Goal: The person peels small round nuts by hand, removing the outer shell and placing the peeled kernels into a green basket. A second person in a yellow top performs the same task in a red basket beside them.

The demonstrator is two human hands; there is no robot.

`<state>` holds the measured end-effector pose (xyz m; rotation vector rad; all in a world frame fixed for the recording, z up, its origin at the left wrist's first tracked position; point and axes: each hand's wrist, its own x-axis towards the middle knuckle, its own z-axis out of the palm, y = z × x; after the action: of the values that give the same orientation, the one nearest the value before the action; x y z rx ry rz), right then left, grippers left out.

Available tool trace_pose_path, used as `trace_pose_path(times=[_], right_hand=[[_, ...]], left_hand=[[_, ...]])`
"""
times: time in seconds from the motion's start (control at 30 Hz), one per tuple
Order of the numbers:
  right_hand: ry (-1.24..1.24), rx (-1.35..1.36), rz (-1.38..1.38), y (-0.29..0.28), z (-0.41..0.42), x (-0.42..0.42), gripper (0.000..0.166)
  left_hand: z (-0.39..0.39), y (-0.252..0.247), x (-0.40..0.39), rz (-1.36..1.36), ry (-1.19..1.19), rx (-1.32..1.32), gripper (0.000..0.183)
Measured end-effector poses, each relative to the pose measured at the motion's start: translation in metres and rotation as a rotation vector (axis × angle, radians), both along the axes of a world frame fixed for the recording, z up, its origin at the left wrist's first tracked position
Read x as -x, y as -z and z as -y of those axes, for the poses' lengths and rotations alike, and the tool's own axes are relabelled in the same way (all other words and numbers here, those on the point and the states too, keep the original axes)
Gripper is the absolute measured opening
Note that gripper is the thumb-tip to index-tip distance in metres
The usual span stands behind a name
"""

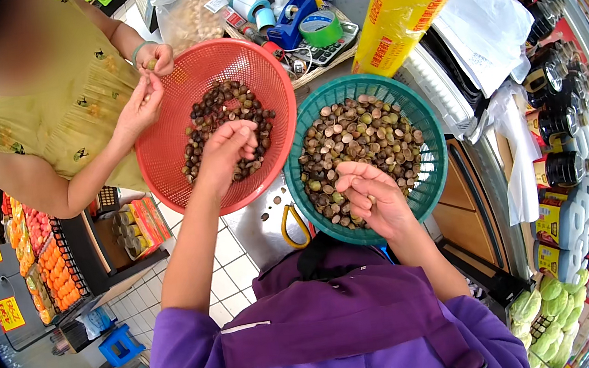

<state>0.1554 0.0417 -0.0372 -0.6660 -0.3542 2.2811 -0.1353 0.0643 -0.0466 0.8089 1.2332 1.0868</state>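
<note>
My left hand [230,150] hovers above the red plastic colander [158,151], its fingers drawn together over a heap of small dark round nuts or fruits [224,101]. Whether it pinches one is hidden. Over the near part of the green plastic basket [438,166] is my right hand [376,196], palm partly up with curled fingers. A small thing may lie at its fingertips, but I cannot tell. Brown and greenish shells [360,132], many of them halves with pale insides, fill the green basket. The two baskets stand side by side on a metal surface.
Across the red colander, another person's hands [150,86] hold a small greenish piece. Yellow scissor handles [294,225] and loose bits lie between the baskets. Behind stand a yellow roll of plastic wrap [394,11], a tape dispenser [291,21] and a calculator [333,49].
</note>
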Motion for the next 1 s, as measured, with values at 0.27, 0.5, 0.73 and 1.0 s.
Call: trace_pose_path(times=[0.27,0.5,0.73,1.0], right_hand=[[0.278,0.039,0.208,0.0,-0.003,-0.021,0.021],[0.328,0.126,0.296,0.012,0.008,-0.042,0.017],[0.258,0.118,0.296,0.006,0.009,-0.024,0.017],[0.14,-0.041,0.378,-0.001,0.0,-0.016,0.02]], left_hand=[[-0.008,-0.012,-0.062,-0.461,0.193,-0.282,0.027],[-0.039,0.062,0.029,-1.174,0.264,-0.239,0.025],[-0.06,0.079,0.016,-1.415,0.388,-0.254,0.027],[-0.04,0.049,0.012,-0.612,0.009,-0.192,0.019]])
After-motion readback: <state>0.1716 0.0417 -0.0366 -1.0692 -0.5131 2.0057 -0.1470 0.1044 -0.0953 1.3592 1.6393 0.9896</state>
